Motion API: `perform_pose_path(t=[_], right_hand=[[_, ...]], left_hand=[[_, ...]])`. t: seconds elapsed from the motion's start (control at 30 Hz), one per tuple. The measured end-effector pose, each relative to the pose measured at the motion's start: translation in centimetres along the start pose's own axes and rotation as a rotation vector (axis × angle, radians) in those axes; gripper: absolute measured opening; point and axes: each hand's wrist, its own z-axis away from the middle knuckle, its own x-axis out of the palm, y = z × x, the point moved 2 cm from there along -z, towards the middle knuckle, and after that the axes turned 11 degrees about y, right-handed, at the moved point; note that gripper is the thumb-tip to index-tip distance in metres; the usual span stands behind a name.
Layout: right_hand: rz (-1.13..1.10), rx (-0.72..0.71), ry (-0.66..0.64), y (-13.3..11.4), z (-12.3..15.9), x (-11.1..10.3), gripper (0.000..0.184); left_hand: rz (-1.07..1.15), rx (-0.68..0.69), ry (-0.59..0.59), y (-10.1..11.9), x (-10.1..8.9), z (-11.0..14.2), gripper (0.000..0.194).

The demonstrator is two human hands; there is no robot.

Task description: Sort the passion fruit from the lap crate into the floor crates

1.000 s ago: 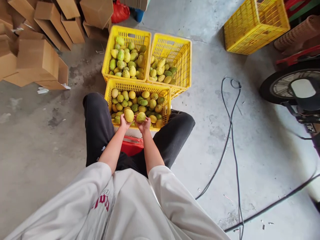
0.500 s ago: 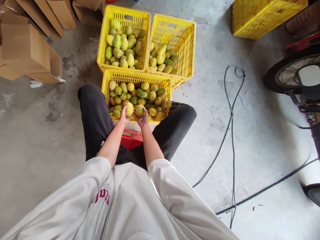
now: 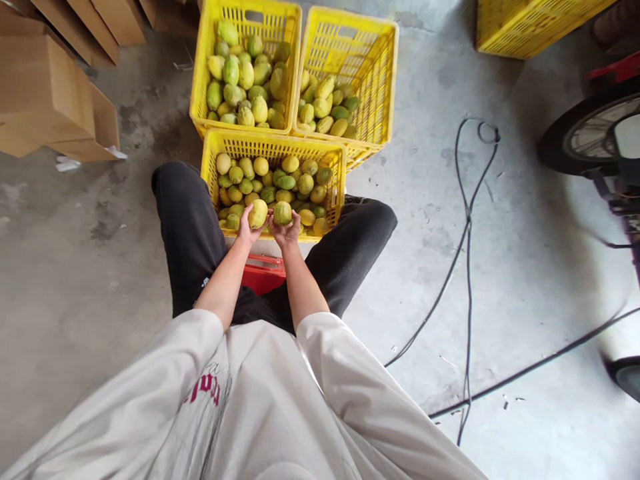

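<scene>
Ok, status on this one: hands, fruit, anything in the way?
Left hand: yellow fruit held. Right hand: greener fruit held. Both over near edge of nearest crate. Nothing seen blocking either hand.

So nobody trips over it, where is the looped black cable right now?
In the head view, the looped black cable lies on the floor at right, mostly between the person's right knee and the spoked wheel at the edge.

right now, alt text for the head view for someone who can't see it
A person's hands each hold a yellow-green fruit over a yellow crate of similar fruit. Two more crates stand beyond; cardboard boxes lie to the left.
</scene>
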Motion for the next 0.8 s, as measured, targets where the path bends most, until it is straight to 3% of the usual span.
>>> perform_pose_path(t=[0.1, 0.27, 0.57, 0.8], right_hand=[[-0.03, 0.042, 0.019, 0.09, -0.46, -0.22, 0.026], [-0.06, -0.014, 0.011, 0.02, -0.61, -0.47, 0.019], [-0.113, -0.036, -0.087, -0.25, -0.08, -0.13, 0.05], [-0.106, 0.004, -0.017, -0.01, -0.19, -0.17, 0.034]], left_hand=[[-0.016, -0.006, 0.0, 0.01, 0.05, -0.04, 0.038], [0.031, -0.011, -0.007, 0.01, -0.07, 0.13, 0.053], [0.072, -0.002, -0.046, -0.08, -0.09, 0.07, 0.047], [0.013, -0.008, -0.045, -0.47, -0.07, -0.02, 0.049]])
